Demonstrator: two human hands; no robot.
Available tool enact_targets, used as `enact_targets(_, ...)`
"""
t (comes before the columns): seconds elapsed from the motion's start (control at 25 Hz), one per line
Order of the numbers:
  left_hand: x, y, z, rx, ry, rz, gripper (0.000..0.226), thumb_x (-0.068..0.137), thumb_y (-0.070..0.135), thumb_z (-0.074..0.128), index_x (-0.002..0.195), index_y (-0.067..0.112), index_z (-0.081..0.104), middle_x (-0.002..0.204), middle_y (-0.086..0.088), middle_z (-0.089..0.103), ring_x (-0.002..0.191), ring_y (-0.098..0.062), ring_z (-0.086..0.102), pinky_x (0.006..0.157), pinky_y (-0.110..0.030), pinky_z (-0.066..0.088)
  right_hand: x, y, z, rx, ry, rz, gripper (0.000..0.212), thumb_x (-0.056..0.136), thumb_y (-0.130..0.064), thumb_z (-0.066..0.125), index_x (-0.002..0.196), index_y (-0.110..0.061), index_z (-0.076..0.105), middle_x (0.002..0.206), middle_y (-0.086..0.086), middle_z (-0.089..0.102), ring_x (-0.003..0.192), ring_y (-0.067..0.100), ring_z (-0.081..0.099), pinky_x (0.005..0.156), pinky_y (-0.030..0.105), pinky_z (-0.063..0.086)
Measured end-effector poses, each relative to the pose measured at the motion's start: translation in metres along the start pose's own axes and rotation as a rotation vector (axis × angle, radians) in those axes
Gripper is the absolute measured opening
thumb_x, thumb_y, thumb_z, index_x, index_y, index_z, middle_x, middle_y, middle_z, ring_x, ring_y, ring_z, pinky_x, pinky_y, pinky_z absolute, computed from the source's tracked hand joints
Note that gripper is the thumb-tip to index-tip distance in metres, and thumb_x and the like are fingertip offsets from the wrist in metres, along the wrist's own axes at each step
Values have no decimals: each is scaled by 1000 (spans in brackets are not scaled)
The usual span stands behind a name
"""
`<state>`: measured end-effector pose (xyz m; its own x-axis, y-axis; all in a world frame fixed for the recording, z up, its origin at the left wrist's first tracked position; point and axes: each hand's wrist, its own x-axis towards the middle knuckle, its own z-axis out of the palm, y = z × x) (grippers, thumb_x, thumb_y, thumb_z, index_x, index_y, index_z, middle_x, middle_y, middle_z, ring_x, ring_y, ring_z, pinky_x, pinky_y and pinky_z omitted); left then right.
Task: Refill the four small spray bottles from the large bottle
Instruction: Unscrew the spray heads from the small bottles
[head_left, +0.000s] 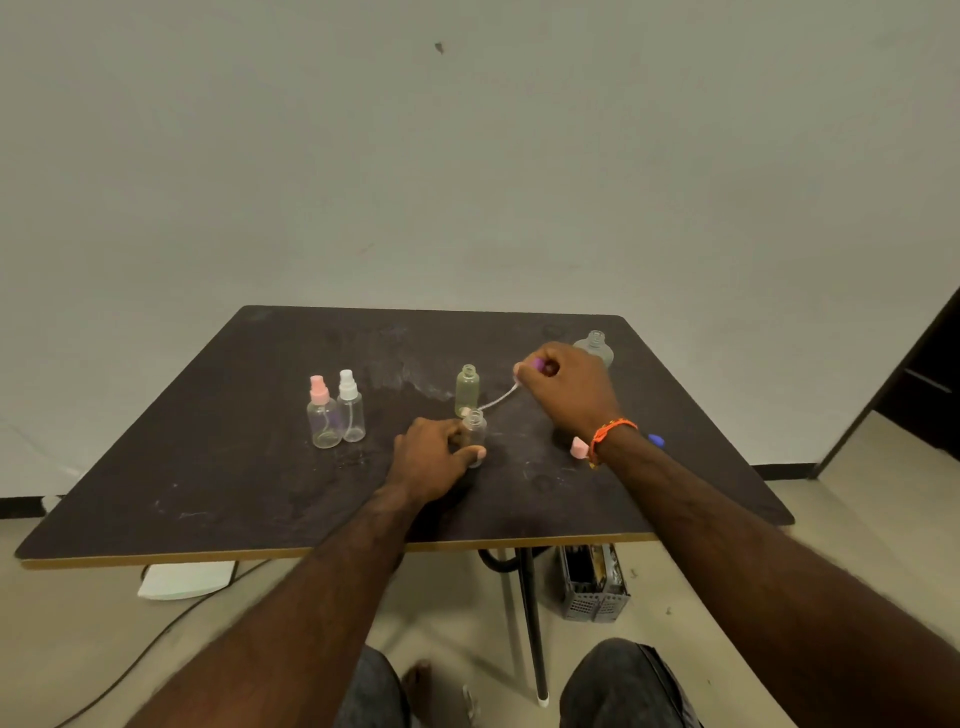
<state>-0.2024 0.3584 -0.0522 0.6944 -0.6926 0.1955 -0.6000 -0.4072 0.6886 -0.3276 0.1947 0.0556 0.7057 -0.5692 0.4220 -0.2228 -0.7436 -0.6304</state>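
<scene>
4 small spray bottles on the table (218, 483); we count 2 uncapped and 2 capped. Our left hand (434, 457) curls its fingers (475, 453) round the clear bottle (474, 434), upright, neck open. Our right hand (569, 392) pinches the purple spray head (540, 366) in its fingers; the dip tube (498, 399) trails down from them, its tip at that open neck. We cannot tell whether the head is coming out or going in. Just beyond the left fingers stands the green bottle (467, 389), also without a head. Well to the left of them, the pink-topped bottle (323, 421) and white-topped bottle (351, 413) stand touching, heads on. Large bottle (595, 345) sits just behind the right fingers, cap off. Liquid levels unreadable in all 4. Judgement: early to middle stage; pouring and recapping largely remain. Loose pink cap (578, 448) lies near the right wrist.
</scene>
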Motion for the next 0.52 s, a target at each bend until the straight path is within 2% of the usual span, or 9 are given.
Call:
enact_targets(0.12,0,-2,5,-4,12,11,25,81,55,71,91,32,73,84,20,74,89,-6,70,96,-49,53,-13,44,-16,131,247,260,14,84,-30,65,75,-19,66,75,-8,66,70,7,59,64,24,44)
enact_targets(0.24,2,-5,7,10,36,17,22,86,47,78,82,26,71,80,18,74,84,-6,69,91,-47,56,-33,89,-26,50,343,444,6,85,-27,66,82,-22,66,79,-6,65,74,11,61,70,31,52)
enact_targets(0.4,2,-5,7,5,31,8,22,88,44,79,74,30,68,81,18,74,89,-7,70,96,-50,54,-52,120,-12,-141,256,519,10,91,-30,67,88,-21,65,82,-2,66,77,14,61,73,33,54)
enact_targets(0.52,0,-3,5,15,40,11,22,88,43,80,73,38,65,79,20,73,88,-6,70,96,-50,53,-60,125,2,-262,182,520,17,93,-32,66,94,-16,66,81,2,67,78,17,63,78,39,58)
